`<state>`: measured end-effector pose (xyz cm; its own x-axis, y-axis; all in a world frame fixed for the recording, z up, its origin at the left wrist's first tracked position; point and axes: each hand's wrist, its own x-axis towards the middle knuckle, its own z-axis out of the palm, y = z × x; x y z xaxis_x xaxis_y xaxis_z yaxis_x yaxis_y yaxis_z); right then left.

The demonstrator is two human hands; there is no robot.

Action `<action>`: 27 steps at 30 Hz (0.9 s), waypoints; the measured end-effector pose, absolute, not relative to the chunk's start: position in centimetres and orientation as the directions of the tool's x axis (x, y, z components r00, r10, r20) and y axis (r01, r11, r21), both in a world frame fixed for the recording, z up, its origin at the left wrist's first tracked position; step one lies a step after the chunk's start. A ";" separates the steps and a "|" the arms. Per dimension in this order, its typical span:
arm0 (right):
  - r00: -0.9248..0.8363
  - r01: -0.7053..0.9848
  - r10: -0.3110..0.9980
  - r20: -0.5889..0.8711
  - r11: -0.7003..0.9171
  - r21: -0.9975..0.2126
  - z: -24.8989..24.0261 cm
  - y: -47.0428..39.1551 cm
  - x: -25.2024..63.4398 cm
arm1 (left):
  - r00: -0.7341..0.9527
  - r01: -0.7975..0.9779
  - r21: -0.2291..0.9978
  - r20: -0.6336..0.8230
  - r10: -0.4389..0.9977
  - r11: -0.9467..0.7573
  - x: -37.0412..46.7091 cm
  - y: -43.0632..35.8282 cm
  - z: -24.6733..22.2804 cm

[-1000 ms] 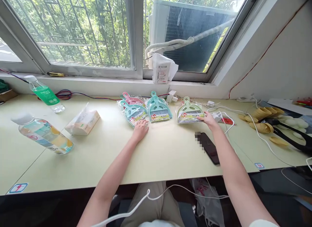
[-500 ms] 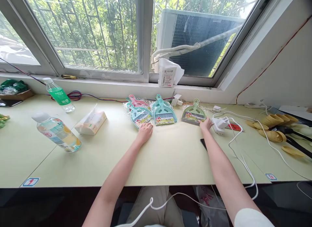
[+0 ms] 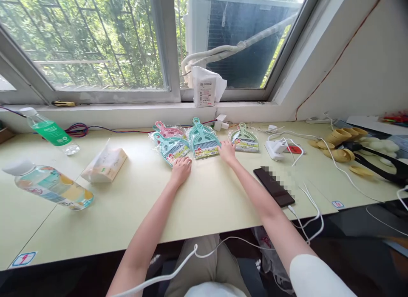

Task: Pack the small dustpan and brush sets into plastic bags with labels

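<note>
Several dustpan-and-brush sets in clear plastic wrap lie on the table near the window wall. My left hand [image 3: 181, 169] has its fingers bent over the lower edge of the left teal dustpan set [image 3: 170, 146]. Behind that one a pink dustpan set [image 3: 164, 129] partly shows. My right hand [image 3: 227, 153], fingers apart, touches the right edge of the middle teal dustpan set [image 3: 205, 144]. Another teal dustpan [image 3: 196, 123] lies mostly hidden beneath it. Just right of my right hand is a green dustpan set [image 3: 244, 139], apart from the others.
To the left are a tissue pack [image 3: 106, 165], a fruit-drink bottle [image 3: 52, 188] and a green-label bottle [image 3: 51, 132]. A phone [image 3: 274, 187] lies by my right forearm. White cables, a power strip [image 3: 276, 149] and yellow pieces [image 3: 342, 137] occupy the right side.
My right hand has left the green dustpan set and moved left to the middle teal set. My left hand stays at the left teal set. The view has turned to the right.
</note>
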<state>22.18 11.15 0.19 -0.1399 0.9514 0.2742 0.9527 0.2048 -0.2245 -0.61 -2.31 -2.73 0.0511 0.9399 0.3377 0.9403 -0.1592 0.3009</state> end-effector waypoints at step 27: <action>-0.044 0.571 0.867 0.496 0.429 -0.700 1.7 1.8 20.1 | -0.231 -0.167 0.976 0.097 0.968 -0.138 -1.3 -1.9 0.1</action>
